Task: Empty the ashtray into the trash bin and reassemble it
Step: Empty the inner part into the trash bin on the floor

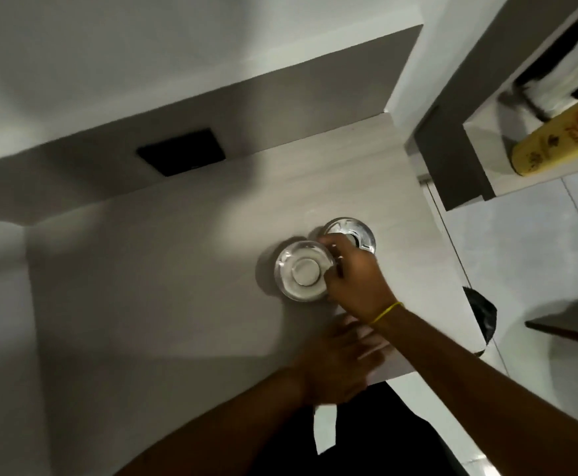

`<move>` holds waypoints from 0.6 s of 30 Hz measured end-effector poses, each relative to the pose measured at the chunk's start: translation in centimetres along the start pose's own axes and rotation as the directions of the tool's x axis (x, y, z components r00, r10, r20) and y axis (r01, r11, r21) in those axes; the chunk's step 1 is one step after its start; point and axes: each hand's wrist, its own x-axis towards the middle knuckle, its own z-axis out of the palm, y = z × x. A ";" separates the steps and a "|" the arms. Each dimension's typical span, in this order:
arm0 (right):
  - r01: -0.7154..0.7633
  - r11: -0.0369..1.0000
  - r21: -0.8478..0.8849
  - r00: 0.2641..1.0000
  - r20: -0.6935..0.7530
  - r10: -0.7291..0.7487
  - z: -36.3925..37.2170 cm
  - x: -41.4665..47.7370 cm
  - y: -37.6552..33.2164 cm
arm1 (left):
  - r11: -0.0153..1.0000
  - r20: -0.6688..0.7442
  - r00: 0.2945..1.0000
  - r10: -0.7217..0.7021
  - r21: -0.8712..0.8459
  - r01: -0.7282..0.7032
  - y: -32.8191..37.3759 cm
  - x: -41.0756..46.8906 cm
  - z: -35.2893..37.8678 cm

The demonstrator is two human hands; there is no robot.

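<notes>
Glass dish (pixel 302 270) of the ashtray sits on the pale tabletop (pixel 177 262), the right hand (pixel 352 276) curled against its right rim, fingertips touching the glass. Just behind that hand lies one metal lid (pixel 349 232), partly covered by the knuckles. The left hand (pixel 339 365) rests nearer the tabletop's front edge, blurred, fingers loosely spread, holding nothing I can make out. Two ashtray parts, two hands.

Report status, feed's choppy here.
Right hand on glass bowl. Left hand flat on counter. Metal lid off, beside bowl. Nothing blocking.
</notes>
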 end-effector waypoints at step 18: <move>-0.555 0.824 0.116 0.632 -0.584 0.509 -18.8 -15.8 28.1 | 0.968 0.281 0.940 0.194 0.099 -0.230 -4.1 5.8 -0.4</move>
